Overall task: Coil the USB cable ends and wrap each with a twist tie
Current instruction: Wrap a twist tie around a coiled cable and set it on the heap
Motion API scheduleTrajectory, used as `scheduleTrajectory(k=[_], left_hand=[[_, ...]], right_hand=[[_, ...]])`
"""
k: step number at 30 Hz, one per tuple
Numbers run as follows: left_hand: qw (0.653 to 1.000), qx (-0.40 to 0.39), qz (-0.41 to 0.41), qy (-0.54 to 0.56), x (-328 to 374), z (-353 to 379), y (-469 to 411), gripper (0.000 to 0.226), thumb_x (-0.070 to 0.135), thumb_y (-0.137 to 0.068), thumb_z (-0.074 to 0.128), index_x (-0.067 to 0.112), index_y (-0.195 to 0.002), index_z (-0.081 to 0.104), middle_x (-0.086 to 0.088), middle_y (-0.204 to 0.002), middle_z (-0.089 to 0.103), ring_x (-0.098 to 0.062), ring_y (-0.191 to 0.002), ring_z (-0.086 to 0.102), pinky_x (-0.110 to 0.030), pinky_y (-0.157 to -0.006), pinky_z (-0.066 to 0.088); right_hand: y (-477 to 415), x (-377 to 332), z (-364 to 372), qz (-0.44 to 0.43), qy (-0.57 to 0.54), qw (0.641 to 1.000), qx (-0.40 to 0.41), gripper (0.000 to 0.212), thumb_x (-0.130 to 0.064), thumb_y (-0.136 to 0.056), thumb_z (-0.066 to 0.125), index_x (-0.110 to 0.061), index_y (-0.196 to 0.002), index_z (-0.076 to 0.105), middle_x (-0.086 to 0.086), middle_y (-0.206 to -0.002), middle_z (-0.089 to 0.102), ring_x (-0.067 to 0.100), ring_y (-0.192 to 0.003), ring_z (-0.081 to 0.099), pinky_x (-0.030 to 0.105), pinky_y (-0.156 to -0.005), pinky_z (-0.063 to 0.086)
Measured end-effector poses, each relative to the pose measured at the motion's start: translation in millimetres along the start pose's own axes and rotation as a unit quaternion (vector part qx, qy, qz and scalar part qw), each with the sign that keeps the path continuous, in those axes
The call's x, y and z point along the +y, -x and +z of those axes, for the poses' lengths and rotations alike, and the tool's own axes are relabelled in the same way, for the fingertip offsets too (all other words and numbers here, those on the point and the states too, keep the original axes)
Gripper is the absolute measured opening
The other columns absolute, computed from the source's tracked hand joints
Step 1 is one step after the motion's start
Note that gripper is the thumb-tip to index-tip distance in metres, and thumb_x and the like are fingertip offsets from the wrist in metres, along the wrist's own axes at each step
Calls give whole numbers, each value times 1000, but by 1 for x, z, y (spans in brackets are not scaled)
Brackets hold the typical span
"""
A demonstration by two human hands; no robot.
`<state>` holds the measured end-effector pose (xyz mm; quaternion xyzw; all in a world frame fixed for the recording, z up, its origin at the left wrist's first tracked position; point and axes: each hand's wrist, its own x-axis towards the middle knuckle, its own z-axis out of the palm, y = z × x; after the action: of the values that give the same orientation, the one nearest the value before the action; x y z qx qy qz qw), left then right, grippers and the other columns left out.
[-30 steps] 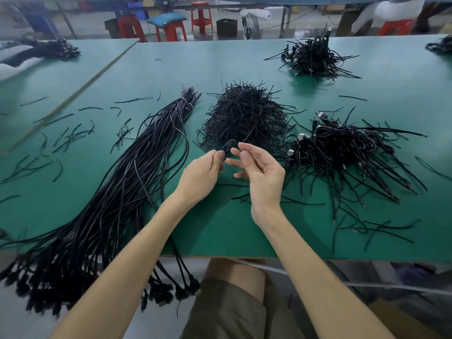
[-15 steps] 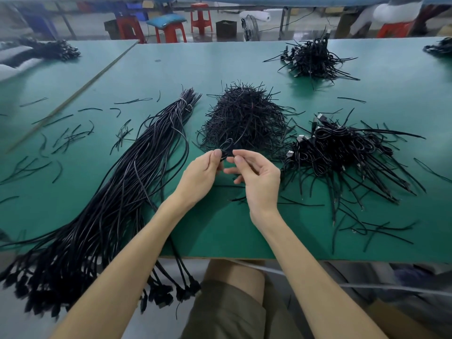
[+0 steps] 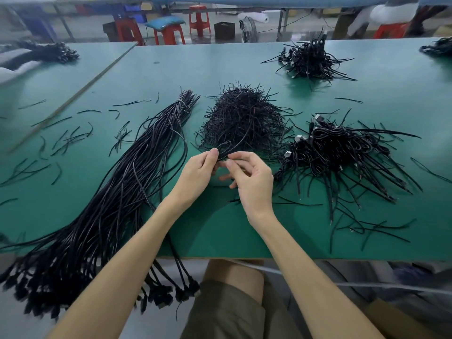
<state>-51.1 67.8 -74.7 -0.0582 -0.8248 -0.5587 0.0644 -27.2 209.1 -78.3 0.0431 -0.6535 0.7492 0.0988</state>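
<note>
A small coiled loop of black USB cable [image 3: 225,148] sticks up between my two hands above the green table [image 3: 220,228]. My left hand [image 3: 198,173] pinches the coil at its left side. My right hand [image 3: 252,178] pinches it from the right with thumb and forefinger; whether a twist tie is between those fingers is too small to tell. Behind the hands lies a heap of black twist ties [image 3: 242,118]. A long bundle of straight black cables [image 3: 117,196] runs along the left and hangs over the front edge.
A pile of tied, coiled cables [image 3: 342,155] lies to the right of my hands, another pile [image 3: 310,59] at the far right. Loose ties [image 3: 63,138] are scattered on the left. Red stools [image 3: 168,33] stand beyond the table. My knee [image 3: 232,289] is below the edge.
Both hands stay pinched on the coil. My right fingers have shifted slightly around it; the cable loop now stands a little higher between the fingertips.
</note>
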Motion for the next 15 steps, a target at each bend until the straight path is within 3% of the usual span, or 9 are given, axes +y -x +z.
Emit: scheduleTrajectory(k=[5,8,15], left_hand=[[987,-24,-52,148,9,-7,7,46,32,-111,38,14,-69,47,10,-53,30,-8,-44,21,-17,-40,21],[990,-75,-33,115,10,-5,11,47,29,-112,36,15,-68,45,10,-54,29,-8,-46,22,-18,-42,21],[988,-112,-22,101,12,-3,13,45,36,-102,44,32,-57,45,11,-57,31,-10,-51,22,-18,-45,22]], right_hand=[[0,-4,1,16,-6,1000,-14,30,-33,-93,73,-14,-110,57,3,-97,76,17,-81,74,34,-73,54],[-1,-4,1,17,-16,1000,-16,31,-41,-94,69,-21,-115,61,-4,-104,72,16,-91,71,36,-86,55],[-1,-3,-2,11,-12,997,-72,16,-22,-94,71,-26,-110,75,-5,-109,74,10,-104,66,23,-90,52]])
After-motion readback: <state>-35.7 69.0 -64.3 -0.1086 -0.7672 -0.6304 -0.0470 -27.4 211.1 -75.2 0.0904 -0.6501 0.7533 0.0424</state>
